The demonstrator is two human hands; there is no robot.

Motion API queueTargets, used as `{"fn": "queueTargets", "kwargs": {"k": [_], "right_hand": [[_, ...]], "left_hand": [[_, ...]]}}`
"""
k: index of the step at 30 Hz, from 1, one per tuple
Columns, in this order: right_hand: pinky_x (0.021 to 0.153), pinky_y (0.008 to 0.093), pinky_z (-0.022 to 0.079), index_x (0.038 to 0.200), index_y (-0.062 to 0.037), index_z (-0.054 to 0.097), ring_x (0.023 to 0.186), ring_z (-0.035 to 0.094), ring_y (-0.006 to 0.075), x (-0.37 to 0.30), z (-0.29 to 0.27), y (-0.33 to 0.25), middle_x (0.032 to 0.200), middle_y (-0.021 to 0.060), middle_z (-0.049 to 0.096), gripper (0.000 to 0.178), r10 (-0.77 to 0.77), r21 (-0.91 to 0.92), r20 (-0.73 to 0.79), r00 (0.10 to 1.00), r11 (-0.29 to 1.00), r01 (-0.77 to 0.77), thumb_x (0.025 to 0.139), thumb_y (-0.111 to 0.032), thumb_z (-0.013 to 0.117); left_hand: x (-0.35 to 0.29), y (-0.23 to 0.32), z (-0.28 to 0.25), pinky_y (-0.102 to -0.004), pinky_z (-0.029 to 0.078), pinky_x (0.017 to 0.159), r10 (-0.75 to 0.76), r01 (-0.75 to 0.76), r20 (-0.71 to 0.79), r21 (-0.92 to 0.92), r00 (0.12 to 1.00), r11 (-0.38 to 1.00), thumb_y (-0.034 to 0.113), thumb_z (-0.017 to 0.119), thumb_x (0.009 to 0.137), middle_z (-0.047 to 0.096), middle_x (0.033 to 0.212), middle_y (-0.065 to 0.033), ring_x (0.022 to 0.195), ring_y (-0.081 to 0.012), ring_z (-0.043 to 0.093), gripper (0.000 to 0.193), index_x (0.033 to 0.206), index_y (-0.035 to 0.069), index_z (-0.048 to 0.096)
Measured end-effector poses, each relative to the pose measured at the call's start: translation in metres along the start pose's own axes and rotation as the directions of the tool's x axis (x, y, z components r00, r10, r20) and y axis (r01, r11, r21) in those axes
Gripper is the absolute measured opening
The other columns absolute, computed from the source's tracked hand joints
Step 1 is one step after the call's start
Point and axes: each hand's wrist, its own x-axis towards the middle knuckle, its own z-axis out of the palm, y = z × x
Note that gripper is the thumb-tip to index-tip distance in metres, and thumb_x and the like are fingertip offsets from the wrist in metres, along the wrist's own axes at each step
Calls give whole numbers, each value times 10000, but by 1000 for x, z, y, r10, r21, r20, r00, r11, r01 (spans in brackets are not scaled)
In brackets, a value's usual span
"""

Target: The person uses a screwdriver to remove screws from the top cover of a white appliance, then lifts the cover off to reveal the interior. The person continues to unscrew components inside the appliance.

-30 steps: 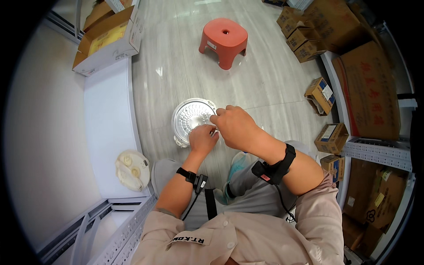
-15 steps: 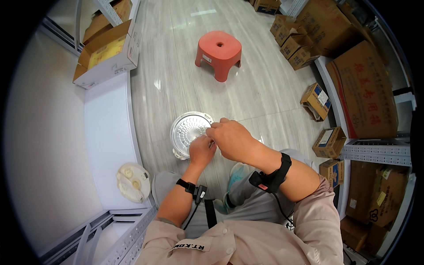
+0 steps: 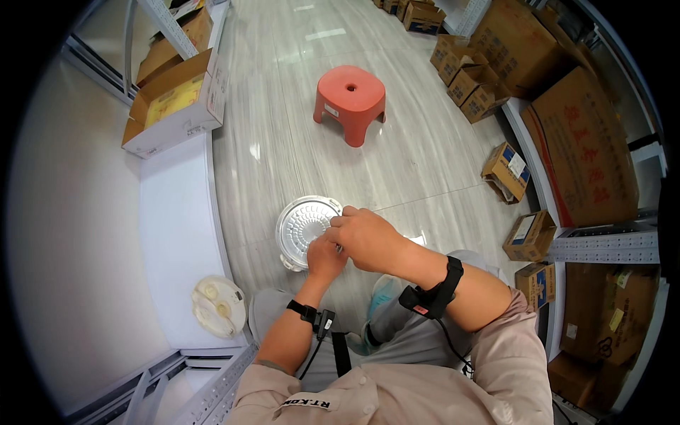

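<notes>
A round, shiny silver disc (image 3: 306, 223) with an embossed ring pattern and a pale rim is in front of me above the wood-look floor; it looks like a cooker lid. My left hand (image 3: 326, 256) is closed at its lower right edge, fingers bent inward. My right hand (image 3: 363, 237) meets it there, fingers pinched together over the disc's right edge. A small dark bit shows between the hands, too small to make out. On the white shelf at my left lies a round off-white plastic cover (image 3: 218, 306) with a yellowed middle.
A red plastic stool (image 3: 350, 95) stands on the floor ahead. At the far left, an open carton (image 3: 177, 117) with yellow contents sits on the shelf (image 3: 180, 205). Several small cardboard boxes (image 3: 506, 172) line the right side, beside racks with large cartons (image 3: 584, 156).
The whole view has shifted slightly, so the stool, disc and shelf sit lower in the picture. My hands stay together at the disc's right edge, with little change of grip.
</notes>
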Motion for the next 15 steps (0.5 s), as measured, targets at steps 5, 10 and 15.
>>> {"fn": "queueTargets", "kwargs": {"k": [5, 10, 15], "right_hand": [[623, 395, 560, 964, -45, 685, 807, 697, 296, 8, -22, -32, 922, 129, 672, 216, 516, -165, 172, 839, 855, -492, 768, -88, 765], [634, 396, 564, 975, -61, 692, 866, 694, 315, 10, -28, -26, 930, 140, 660, 225, 544, -189, 345, 765, 839, -511, 766, -87, 772], [595, 403, 567, 965, -49, 692, 781, 710, 325, -4, -11, -15, 918, 176, 656, 198, 156, -72, 81, 984, 986, -151, 804, -125, 780]], "left_hand": [[-3, -8, -1, -440, 525, 670, 64, -64, -1, 18, 998, 998, 176, 778, 804, 688, 812, -65, 751, -307, 677, 140, 862, 88, 685], [-6, -9, -5, -433, 526, 669, 73, -73, -4, -20, 997, 997, 171, 784, 796, 692, 814, -62, 749, -299, 679, 145, 859, 87, 684], [0, 7, -2, -424, 530, 676, 18, -17, 14, -43, 1000, 999, 178, 804, 782, 689, 797, -68, 757, -286, 686, 163, 849, 85, 689]]}}
